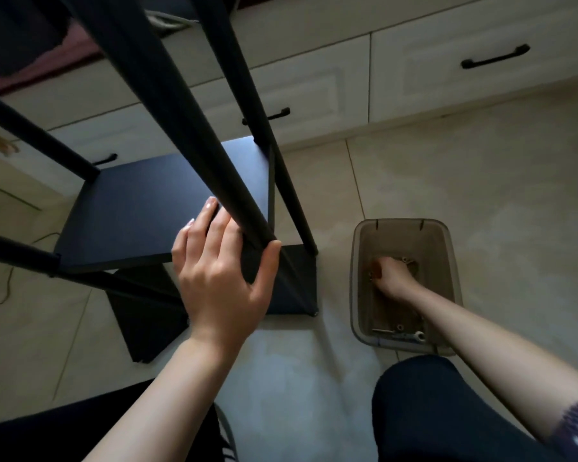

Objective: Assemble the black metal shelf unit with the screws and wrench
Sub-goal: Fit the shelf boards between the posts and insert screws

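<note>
Tile floor by white drawers [464, 58]: your left hand [217, 275] clamps the rigid, slick shelf unit [167, 198] post frame-centre, keep hold there; right hand [392, 273] in bin [447, 261] lower right, grip unclear.

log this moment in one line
left hand: holds shelf post | right hand: reaching in bin | wrench: in bin
</note>
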A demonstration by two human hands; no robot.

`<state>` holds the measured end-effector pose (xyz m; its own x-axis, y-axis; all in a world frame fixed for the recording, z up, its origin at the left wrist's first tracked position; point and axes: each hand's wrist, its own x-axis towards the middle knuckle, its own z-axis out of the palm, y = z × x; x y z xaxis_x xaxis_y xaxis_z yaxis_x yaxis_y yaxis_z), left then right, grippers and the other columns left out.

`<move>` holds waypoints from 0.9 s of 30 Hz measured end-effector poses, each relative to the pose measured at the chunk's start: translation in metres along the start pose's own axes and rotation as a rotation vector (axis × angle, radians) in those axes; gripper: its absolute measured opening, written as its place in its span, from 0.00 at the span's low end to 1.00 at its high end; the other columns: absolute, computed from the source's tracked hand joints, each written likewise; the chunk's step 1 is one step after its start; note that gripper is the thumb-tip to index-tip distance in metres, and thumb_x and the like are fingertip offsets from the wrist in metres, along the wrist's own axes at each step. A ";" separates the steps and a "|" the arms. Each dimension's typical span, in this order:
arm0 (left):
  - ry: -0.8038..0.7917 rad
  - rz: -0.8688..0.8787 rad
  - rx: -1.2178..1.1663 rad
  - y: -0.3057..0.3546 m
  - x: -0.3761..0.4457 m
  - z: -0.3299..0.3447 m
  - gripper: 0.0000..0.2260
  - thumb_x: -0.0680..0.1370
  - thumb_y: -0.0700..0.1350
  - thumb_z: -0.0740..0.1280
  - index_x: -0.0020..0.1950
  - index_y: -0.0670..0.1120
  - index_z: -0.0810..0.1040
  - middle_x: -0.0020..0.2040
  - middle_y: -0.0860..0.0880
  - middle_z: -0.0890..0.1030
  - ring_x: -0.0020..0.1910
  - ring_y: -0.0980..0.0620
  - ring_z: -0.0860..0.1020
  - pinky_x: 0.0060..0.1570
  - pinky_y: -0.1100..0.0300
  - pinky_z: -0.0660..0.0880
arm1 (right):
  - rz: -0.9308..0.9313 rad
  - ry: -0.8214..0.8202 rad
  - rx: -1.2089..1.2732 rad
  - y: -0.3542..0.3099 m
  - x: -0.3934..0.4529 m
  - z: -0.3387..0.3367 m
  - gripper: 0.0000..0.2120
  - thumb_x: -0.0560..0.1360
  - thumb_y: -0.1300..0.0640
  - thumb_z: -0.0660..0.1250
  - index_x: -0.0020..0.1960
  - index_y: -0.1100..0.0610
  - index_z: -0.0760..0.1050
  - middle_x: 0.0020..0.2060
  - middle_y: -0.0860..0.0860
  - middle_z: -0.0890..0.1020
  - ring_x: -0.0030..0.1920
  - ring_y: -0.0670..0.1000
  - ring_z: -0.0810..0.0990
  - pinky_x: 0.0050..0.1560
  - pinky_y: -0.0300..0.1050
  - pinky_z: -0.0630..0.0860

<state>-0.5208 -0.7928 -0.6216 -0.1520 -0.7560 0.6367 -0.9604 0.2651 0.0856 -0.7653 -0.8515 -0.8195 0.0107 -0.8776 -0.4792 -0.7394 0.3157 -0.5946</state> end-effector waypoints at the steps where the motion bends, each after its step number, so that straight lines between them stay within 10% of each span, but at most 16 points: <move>1: 0.001 -0.004 -0.001 0.000 0.000 0.000 0.24 0.81 0.56 0.61 0.66 0.39 0.79 0.67 0.44 0.79 0.71 0.41 0.72 0.71 0.43 0.64 | 0.002 0.004 -0.012 0.002 0.003 0.002 0.13 0.76 0.64 0.67 0.61 0.62 0.74 0.58 0.61 0.79 0.59 0.61 0.77 0.56 0.48 0.73; 14: 0.015 -0.021 -0.007 0.003 0.001 0.004 0.24 0.81 0.56 0.60 0.66 0.40 0.78 0.64 0.43 0.80 0.69 0.41 0.74 0.69 0.41 0.66 | -0.100 0.015 -0.177 0.008 0.003 0.015 0.12 0.79 0.64 0.62 0.62 0.63 0.73 0.61 0.63 0.77 0.61 0.63 0.76 0.57 0.49 0.73; 27: -0.048 -0.043 0.011 0.008 0.009 -0.007 0.23 0.80 0.57 0.62 0.64 0.40 0.80 0.64 0.43 0.81 0.71 0.41 0.74 0.69 0.43 0.67 | -0.132 0.181 0.163 -0.021 -0.053 -0.033 0.08 0.79 0.58 0.67 0.55 0.60 0.79 0.48 0.55 0.84 0.50 0.52 0.83 0.55 0.50 0.80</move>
<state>-0.5283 -0.7926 -0.6099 -0.1215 -0.7942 0.5954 -0.9687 0.2257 0.1034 -0.7727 -0.8232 -0.7601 -0.0312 -0.9605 -0.2766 -0.6213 0.2355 -0.7474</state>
